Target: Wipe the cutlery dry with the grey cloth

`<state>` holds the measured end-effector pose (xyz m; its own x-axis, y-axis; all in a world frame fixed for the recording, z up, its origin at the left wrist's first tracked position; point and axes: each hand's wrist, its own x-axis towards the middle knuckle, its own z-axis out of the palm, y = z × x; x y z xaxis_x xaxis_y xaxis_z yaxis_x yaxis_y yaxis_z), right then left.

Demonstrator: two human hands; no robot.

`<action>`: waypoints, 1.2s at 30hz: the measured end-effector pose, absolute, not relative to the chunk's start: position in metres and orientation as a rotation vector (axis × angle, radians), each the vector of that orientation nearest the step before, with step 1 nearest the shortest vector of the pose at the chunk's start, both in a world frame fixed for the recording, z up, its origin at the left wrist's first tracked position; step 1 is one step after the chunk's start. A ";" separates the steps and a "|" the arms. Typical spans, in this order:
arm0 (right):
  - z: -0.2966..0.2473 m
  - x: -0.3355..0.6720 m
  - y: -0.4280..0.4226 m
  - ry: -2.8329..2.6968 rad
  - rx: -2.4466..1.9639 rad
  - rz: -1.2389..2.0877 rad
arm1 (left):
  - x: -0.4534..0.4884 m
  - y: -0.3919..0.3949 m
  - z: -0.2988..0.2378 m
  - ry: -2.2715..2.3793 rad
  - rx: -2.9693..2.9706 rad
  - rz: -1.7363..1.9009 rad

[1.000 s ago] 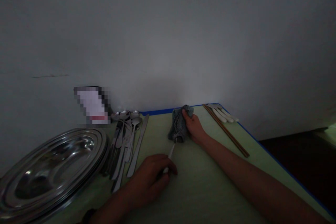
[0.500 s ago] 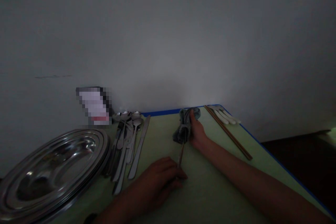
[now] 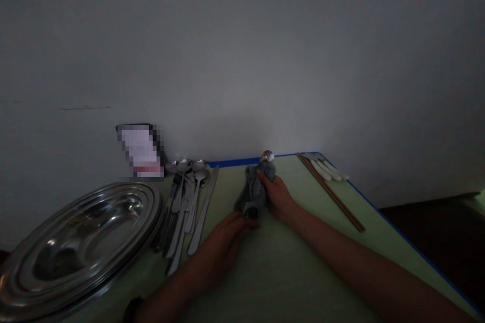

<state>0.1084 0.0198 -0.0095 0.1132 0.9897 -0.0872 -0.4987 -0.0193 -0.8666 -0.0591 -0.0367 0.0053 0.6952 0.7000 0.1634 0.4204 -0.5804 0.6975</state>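
Observation:
In the head view, my right hand (image 3: 278,194) is closed around a grey-green patterned cloth (image 3: 253,193), which is wrapped about a metal spoon. The shiny spoon bowl (image 3: 267,156) sticks out past the far end of the cloth, while most of the handle is hidden. My left hand (image 3: 231,229) is at the near end of the cloth, its fingers closed at the spoon's handle end. Both hands are over the pale green table (image 3: 295,272).
Left of my hands lies a pile of spoons and knives (image 3: 184,207). Stacked steel divided trays (image 3: 91,229) stand at far left, with a blurred-out phone-like device (image 3: 140,149) against the wall. Wooden chopsticks (image 3: 329,192) and white-handled forks (image 3: 328,167) lie on the right.
The cloth has slid along to cover the handle, and the spoon bowl now shows beyond it. My left hand has moved up and left, nearer the cloth.

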 end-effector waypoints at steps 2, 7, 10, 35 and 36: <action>-0.012 0.108 0.020 -0.782 -0.924 1.323 | -0.059 -0.034 0.005 0.877 2.248 0.581; -0.013 0.107 0.022 -0.725 -0.904 1.317 | -0.059 -0.035 0.013 0.883 2.254 0.549; -0.011 0.110 0.028 -0.607 -0.863 1.314 | -0.058 -0.039 0.020 0.812 2.305 0.488; -0.009 0.129 0.037 -0.500 -0.836 1.261 | -0.058 -0.039 0.014 0.810 2.236 0.490; -0.007 0.128 0.036 -0.492 -0.825 1.292 | -0.057 -0.038 0.013 0.842 2.224 0.494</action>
